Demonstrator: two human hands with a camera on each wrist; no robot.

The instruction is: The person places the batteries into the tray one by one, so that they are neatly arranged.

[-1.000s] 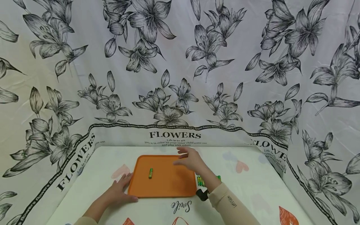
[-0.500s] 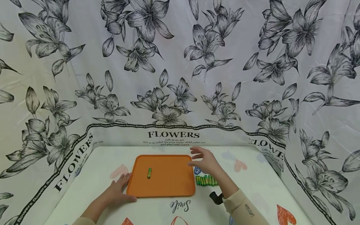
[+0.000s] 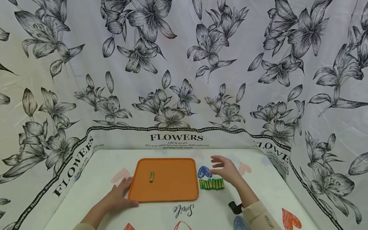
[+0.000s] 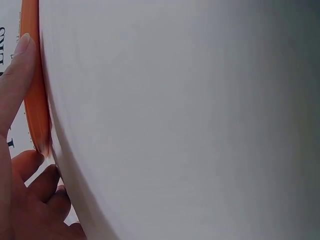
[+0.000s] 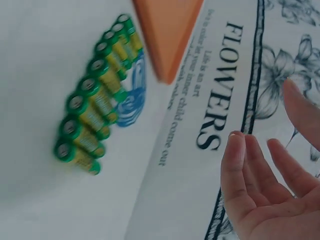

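Observation:
In the head view an orange tray (image 3: 172,187) lies on the table, with a single green-and-yellow battery (image 3: 151,177) on its left part. My left hand (image 3: 119,195) rests at the tray's near left corner, fingers spread along the left side and thumb by the front edge. The left wrist view has the thumb touching the tray's orange rim (image 4: 37,112). To the right of the tray, several matching batteries (image 3: 212,184) lie side by side in a row. My right hand (image 3: 226,170) hovers above and right of that row, fingers loosely bent, holding nothing.
A white tablecloth (image 3: 161,215) printed with hearts and lettering covers the table. Behind it and at both sides hangs a flowered curtain (image 3: 178,140). A black curved object (image 3: 235,207) is beside the right wrist.
My right hand has moved right, from over the tray's right part to beyond the battery row, uncovering the row. The left hand stays at the tray's corner.

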